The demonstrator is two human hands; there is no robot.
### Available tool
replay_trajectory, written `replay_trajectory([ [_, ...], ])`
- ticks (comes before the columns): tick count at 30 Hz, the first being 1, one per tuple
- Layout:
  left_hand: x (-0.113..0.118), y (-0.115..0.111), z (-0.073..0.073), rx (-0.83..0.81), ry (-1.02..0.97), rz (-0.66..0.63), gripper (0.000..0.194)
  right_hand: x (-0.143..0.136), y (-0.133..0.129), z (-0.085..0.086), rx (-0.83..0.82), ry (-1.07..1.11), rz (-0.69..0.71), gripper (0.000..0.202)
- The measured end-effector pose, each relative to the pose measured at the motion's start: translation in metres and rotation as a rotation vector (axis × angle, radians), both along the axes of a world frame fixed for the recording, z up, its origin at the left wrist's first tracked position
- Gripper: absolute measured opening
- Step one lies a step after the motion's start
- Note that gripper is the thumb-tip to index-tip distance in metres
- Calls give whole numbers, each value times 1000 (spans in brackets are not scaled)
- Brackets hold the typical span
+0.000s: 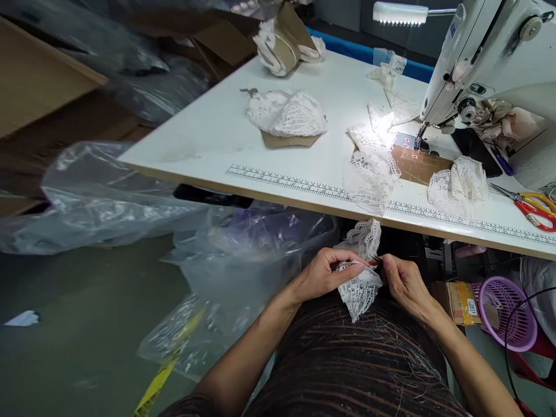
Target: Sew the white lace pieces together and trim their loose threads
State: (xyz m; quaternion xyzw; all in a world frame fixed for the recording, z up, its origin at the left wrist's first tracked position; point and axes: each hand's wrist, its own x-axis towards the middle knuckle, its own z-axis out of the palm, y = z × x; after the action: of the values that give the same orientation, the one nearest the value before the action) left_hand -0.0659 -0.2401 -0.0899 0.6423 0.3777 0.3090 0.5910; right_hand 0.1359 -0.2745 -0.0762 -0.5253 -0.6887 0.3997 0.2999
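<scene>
Over my lap, my left hand pinches a white lace piece, with part of the lace hanging below the fingers and part rising toward the table edge. My right hand is closed around a small dark, thin-tipped tool, whose points touch or nearly touch the lace at my left fingertips. Most of that tool is hidden in the palm, so I cannot tell its exact kind. Above my hands, more white lace lies on the table and droops over its front edge.
The sewing machine stands on the white table, its lamp lit. Scissors, a lace bundle and stacked lace cups lie there. Plastic bags hang left of my lap; a purple basket stands right.
</scene>
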Motion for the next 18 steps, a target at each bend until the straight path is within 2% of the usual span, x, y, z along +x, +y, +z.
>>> replay_trajectory([
  [5, 0, 0, 1, 20, 10, 1, 28, -10, 7, 1, 26, -81, 19, 52],
  [10, 0, 1, 1, 17, 25, 47, 31, -10, 8, 2, -22, -60, 3, 49],
  [18, 1, 2, 5, 24, 53, 41, 30, -13, 11, -4, -6, -20, -9, 49],
])
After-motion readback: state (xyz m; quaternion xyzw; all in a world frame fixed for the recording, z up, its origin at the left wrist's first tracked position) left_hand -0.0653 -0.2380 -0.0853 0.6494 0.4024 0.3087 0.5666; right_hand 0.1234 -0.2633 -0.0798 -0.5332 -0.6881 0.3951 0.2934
